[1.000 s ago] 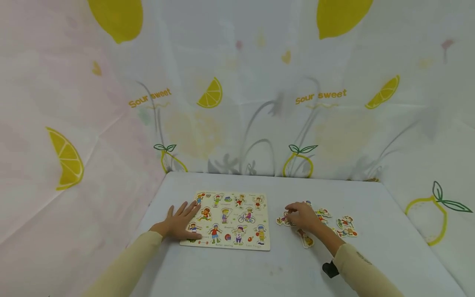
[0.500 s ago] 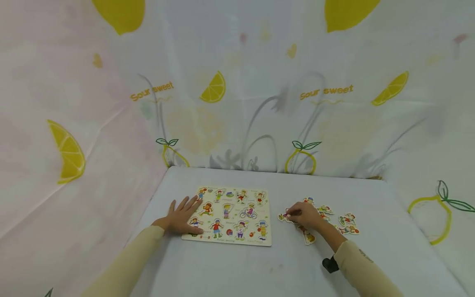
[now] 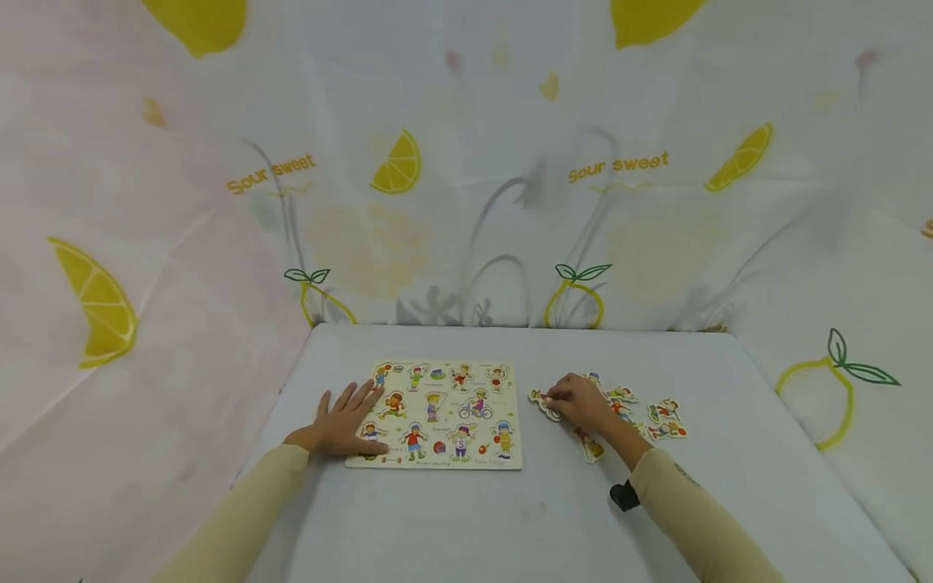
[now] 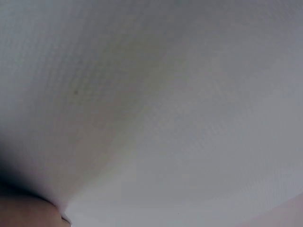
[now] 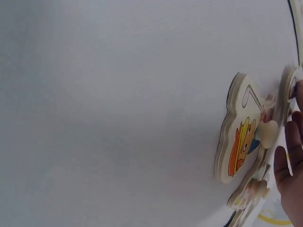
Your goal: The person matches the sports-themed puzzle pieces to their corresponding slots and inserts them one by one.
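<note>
My left hand (image 3: 342,423) lies with spread fingers on the left edge of a wooden peg puzzle board (image 3: 466,463), which shows printed children playing sports. To the right of the board, my right hand (image 3: 583,405) pinches a cyclist puzzle piece (image 3: 543,403) with thumb and fingertips; the fingers hide part of it. In the right wrist view, the fingers of the right hand (image 5: 293,156) show at the right edge, past a puzzle piece of a yellow-capped figure (image 5: 242,146) with a round wooden knob. Only a bit of the left hand (image 4: 28,213) shows in the left wrist view.
Several more knobbed puzzle pieces (image 3: 666,429) lie loosely around and right of the right hand. A white cloth covers the table (image 3: 452,526). Lemon-printed fabric (image 3: 437,243) hangs behind and at both sides. A dark strap piece (image 3: 624,495) hangs below the right wrist.
The right hand's fingers have come together on the cyclist puzzle piece, which now sits slightly nearer the board. The left hand has stayed on the board. The head view has shifted a little.
</note>
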A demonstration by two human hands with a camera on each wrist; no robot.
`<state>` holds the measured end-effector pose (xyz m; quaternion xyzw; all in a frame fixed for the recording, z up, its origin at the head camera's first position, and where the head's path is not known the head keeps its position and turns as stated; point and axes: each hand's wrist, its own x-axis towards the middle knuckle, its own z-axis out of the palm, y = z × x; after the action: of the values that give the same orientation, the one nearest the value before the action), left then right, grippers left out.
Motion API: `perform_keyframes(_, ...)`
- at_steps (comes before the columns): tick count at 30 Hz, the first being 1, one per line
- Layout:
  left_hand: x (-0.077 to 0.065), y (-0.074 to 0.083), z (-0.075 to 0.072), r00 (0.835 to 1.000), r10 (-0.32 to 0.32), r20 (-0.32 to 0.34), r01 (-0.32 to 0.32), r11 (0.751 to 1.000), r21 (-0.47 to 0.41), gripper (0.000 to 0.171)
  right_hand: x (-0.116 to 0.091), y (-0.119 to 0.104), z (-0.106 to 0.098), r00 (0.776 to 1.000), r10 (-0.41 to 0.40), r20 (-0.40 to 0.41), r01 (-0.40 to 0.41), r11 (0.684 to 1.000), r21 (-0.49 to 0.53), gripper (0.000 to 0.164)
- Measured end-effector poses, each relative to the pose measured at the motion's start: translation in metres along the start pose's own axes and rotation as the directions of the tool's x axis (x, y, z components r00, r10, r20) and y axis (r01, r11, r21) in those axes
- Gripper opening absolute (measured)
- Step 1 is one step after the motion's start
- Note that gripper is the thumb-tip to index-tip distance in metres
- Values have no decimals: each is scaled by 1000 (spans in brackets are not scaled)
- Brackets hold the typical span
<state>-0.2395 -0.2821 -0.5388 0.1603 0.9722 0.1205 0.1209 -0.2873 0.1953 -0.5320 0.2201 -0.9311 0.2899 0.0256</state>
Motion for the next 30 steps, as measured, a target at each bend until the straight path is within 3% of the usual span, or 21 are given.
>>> perform_keyframes(10, 1, -2, 5, 999, 27, -36, -28, 999, -29, 118, 10, -6, 12, 991, 29, -128, -32, 999, -26, 11)
perform_keyframes(17, 5, -5, 13, 998, 14, -55, -14, 1000, -2, 118, 11, -5, 19, 993, 96, -70, -92, 994, 53, 10)
perform_keyframes(23, 0, 5, -1, 1000, -9, -17, 10, 1000, 22, 116, 12, -10, 14, 993, 119, -10, -118, 988, 103, 13)
perform_keyframes(30, -2, 3, -1, 1000, -7, -23, 8, 1000, 11, 117, 18, -13, 21, 993, 57, -101, -45, 992, 115, 5)
